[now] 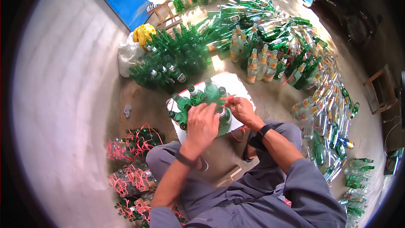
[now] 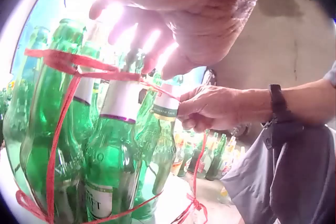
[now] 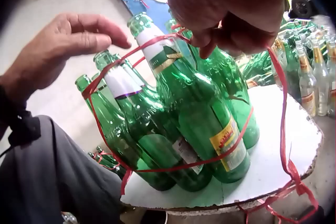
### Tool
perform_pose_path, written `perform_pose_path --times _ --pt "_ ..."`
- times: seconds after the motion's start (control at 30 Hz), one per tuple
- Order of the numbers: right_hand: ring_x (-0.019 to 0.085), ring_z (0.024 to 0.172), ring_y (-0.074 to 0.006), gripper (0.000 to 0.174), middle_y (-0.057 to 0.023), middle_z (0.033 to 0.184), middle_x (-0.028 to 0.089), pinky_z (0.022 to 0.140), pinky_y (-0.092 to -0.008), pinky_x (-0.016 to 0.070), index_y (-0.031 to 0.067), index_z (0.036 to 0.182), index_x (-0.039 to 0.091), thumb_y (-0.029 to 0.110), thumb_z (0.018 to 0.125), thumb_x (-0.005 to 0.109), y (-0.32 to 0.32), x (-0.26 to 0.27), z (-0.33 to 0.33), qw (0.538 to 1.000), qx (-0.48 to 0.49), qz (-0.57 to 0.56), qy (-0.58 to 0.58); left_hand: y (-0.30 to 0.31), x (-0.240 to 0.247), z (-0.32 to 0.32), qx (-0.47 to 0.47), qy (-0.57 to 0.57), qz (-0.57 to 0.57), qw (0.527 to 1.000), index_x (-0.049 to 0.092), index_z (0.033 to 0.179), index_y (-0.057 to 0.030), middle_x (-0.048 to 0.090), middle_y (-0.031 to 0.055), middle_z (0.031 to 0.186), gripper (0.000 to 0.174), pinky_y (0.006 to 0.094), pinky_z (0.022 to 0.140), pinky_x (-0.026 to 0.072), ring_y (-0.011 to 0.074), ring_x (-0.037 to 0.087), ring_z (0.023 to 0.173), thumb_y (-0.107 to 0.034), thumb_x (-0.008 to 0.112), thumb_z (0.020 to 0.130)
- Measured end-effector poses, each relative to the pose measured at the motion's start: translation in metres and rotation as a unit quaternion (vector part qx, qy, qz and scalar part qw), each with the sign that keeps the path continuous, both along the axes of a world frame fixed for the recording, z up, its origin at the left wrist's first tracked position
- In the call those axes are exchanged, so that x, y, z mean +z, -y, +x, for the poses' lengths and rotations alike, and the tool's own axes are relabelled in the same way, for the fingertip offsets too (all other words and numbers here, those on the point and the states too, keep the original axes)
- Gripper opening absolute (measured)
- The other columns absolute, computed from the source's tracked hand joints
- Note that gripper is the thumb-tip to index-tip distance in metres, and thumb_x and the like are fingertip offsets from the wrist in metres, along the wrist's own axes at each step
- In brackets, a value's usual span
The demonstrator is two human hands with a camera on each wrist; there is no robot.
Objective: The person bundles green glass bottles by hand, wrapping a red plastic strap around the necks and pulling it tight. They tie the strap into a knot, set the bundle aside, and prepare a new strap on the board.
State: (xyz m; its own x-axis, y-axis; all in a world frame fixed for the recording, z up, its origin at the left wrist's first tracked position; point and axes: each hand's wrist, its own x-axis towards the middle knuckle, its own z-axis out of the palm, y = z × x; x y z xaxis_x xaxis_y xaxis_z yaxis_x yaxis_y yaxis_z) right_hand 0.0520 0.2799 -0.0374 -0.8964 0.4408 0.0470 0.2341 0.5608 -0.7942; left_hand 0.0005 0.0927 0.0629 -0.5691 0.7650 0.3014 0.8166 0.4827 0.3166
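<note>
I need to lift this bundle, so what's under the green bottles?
The green bottles stand on a white board, with red string hanging past its edge. Their bases cover the board's middle, and whatever supports the board is hidden underneath.

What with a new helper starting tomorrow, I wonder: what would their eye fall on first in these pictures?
Most likely the cluster of green bottles on the white board before the seated person, looped with red string that the right hand pinches while the left hand lies over the bottle tops. Next, the mass of loose bottles covering the floor behind and right, and tied bundles at lower left.
</note>
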Motion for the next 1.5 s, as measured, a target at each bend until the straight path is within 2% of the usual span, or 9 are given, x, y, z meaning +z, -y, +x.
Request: perform_pose_path --times 0.03,0.07,0.2,0.5,0.73,0.93,1.03,1.33,1.5 --pt "0.069 0.083 -0.0377 0.022 -0.0182 0.088 0.072 0.074 -0.0456 0.0531 0.015 0.096 0.079 0.027 0.092 0.06 0.001 -0.003 -0.001 1.0 0.002 -0.012 0.005 -0.006 0.0 -0.005 -0.001 0.113 0.013 0.993 0.06 0.124 -0.0013 0.071 0.0172 0.108 0.04 0.0476 0.103 0.0433 0.0331 0.063 0.117 -0.019 0.068 0.09" --pt "0.069 0.083 -0.0378 0.024 -0.0183 0.086 0.072 0.075 -0.0453 0.0531 0.0132 0.096 0.078 0.031 0.09 0.063 0.001 -0.006 -0.003 0.999 -0.003 -0.031 0.005 -0.012 0.0 -0.01 -0.011 0.121 0.0 0.993 0.054 0.131 0.0009 0.072 0.0164 0.11 0.045 0.0415 0.096 0.0494 0.0339 0.067 0.108 -0.025 0.064 0.095" --pt "0.069 0.081 -0.0381 0.036 -0.0186 0.083 0.072 0.074 -0.0455 0.0529 0.0095 0.098 0.077 0.042 0.086 0.068 0.0 0.009 -0.006 0.992 -0.012 -0.1 0.072 -0.026 -0.009 -0.028 -0.05 0.252 0.008 0.966 0.038 0.141 0.0017 0.07 0.0157 0.122 0.058 0.0434 0.097 0.0493 0.0392 0.065 0.112 -0.031 0.061 0.098" --pt "0.07 0.084 -0.0404 0.044 -0.0206 0.085 0.072 0.072 -0.0493 0.0538 0.003 0.093 0.07 0.047 0.089 0.064 0.004 0.001 -0.024 0.992 -0.018 -0.02 0.123 -0.033 -0.023 -0.029 -0.006 0.192 -0.094 0.977 0.03 0.145 0.0046 0.071 0.0127 0.124 0.079 0.0445 0.09 0.0527 0.0398 0.068 0.104 -0.032 0.07 0.089" --pt "0.071 0.082 -0.0401 0.045 -0.0199 0.084 0.073 0.07 -0.0495 0.0545 0.0026 0.095 0.07 0.047 0.088 0.065 0.007 0.002 -0.025 0.99 -0.028 -0.006 0.136 -0.031 -0.016 -0.032 -0.029 0.216 -0.085 0.972 0.026 0.149 0.0067 0.071 0.013 0.119 0.084 0.0443 0.087 0.0532 0.0366 0.068 0.093 -0.028 0.071 0.087" --pt "0.072 0.082 -0.0399 0.048 -0.0217 0.084 0.072 0.07 -0.0493 0.0547 0.0021 0.095 0.07 0.049 0.086 0.067 0.004 0.008 -0.025 0.988 -0.016 -0.015 0.151 -0.032 -0.018 -0.03 -0.064 0.113 -0.108 0.986 0.031 0.146 0.0087 0.069 0.0138 0.113 0.08 0.0452 0.088 0.0511 0.0339 0.061 0.105 -0.023 0.074 0.086" --pt "0.071 0.082 -0.0406 0.048 -0.0222 0.083 0.072 0.071 -0.0501 0.0545 0.002 0.093 0.07 0.049 0.086 0.068 0.001 0.011 -0.023 0.992 -0.01 -0.008 0.123 -0.035 -0.01 -0.026 -0.067 0.051 -0.132 0.988 0.036 0.142 0.009 0.068 0.0136 0.109 0.075 0.0478 0.086 0.0501 0.035 0.061 0.102 -0.022 0.075 0.086" --pt "0.067 0.081 -0.0424 0.019 -0.0205 0.082 0.07 0.072 -0.0501 0.052 0.006 0.089 0.073 0.024 0.086 0.068 -0.021 0.023 -0.018 0.984 0.156 0.015 0.081 -0.034 0.007 -0.031 -0.097 0.021 -0.113 0.989 0.057 0.122 -0.0039 0.068 0.0121 0.096 0.049 0.0441 0.082 0.0473 0.0304 0.059 0.094 -0.031 0.075 0.086" --pt "0.066 0.082 -0.0406 0.024 -0.0208 0.083 0.069 0.073 -0.048 0.052 0.0038 0.09 0.072 0.027 0.086 0.071 -0.028 0.019 -0.017 0.977 0.188 0.039 0.092 -0.025 0.018 -0.044 -0.085 0.028 -0.143 0.986 0.063 0.114 -0.0048 0.069 0.008 0.083 0.043 0.0432 0.08 0.0481 0.0294 0.06 0.089 -0.031 0.077 0.082"
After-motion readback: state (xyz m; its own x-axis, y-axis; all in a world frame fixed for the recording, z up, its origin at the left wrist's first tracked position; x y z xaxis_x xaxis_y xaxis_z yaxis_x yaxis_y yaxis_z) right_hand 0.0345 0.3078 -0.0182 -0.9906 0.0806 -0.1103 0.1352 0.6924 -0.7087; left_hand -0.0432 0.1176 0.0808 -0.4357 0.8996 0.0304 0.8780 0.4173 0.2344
